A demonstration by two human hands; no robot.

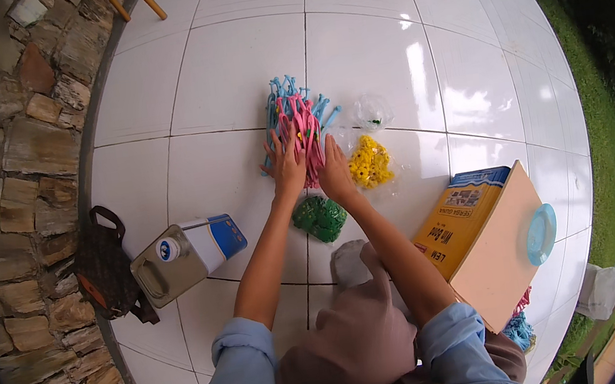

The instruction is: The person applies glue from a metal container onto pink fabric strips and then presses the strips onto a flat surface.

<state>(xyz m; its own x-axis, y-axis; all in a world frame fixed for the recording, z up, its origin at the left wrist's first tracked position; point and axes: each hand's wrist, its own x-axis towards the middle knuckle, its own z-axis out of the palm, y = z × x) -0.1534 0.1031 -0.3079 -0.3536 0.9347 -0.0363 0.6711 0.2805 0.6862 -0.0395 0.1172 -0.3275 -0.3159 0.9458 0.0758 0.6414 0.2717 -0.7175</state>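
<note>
A stone wall [5, 193] runs down the left side, with a dark bag [102, 258] at its foot. Just beside the bag, a metal can [169, 264] with a blue and white label lies well left of the forearms on the tiled floor [229, 70]. Between the forearms sits a bag of green pieces [320, 220], close below the hands; a bag of yellow pieces [370, 162] crowds the right hand, with a clear bag [373, 112] above it. Farther right stands a yellow and blue carton [455, 219] with a tan panel [505, 244] and a turquoise dish [541, 234] on it.

A brown cloth [343, 343] partly covers a pale grey shape [348, 263], hard to identify. The carton mostly hides a red and blue bundle [520, 329].

The left hand [287, 165] rests on the left part of the pink strips [305, 126], fingers spread, reaching over the light-blue strips [282, 90] beneath. The pink ones lie between both hands and extend above them. The right hand [334, 169] is set along their right edge, fingers extended and close together; whether its fingertips press on a strip, I cannot tell.
</note>
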